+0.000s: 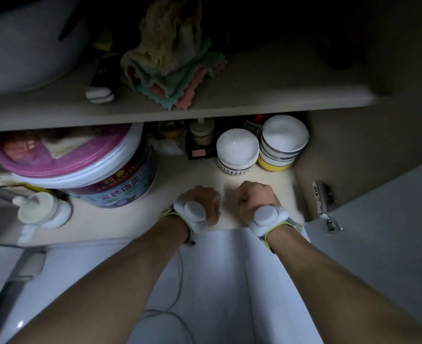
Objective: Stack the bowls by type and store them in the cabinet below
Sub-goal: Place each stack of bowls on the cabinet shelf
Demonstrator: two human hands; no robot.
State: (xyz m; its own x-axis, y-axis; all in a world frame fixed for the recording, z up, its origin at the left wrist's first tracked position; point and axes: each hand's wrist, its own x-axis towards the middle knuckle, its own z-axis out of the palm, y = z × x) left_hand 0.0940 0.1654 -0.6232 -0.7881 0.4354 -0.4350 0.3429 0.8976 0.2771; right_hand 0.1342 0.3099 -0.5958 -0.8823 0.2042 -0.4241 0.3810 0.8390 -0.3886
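Two stacks of bowls stand at the back right of the lower cabinet floor (195,175). The left stack (237,151) is white bowls with dark patterned sides. The right stack (283,141) is taller, white bowls with dark stripes above a yellow bowl at the bottom. My left hand (201,201) and my right hand (254,197) hover side by side in front of the stacks, near the cabinet's front edge. Both are curled into fists and hold nothing. Each wrist carries a white round device.
A large bucket (100,175) with a pink lid fills the left of the lower shelf. Jars and bottles (201,135) stand behind the bowls. Folded cloths (172,70) lie on the upper shelf (254,100). The open cabinet door (383,232) with its hinge (323,199) is at right.
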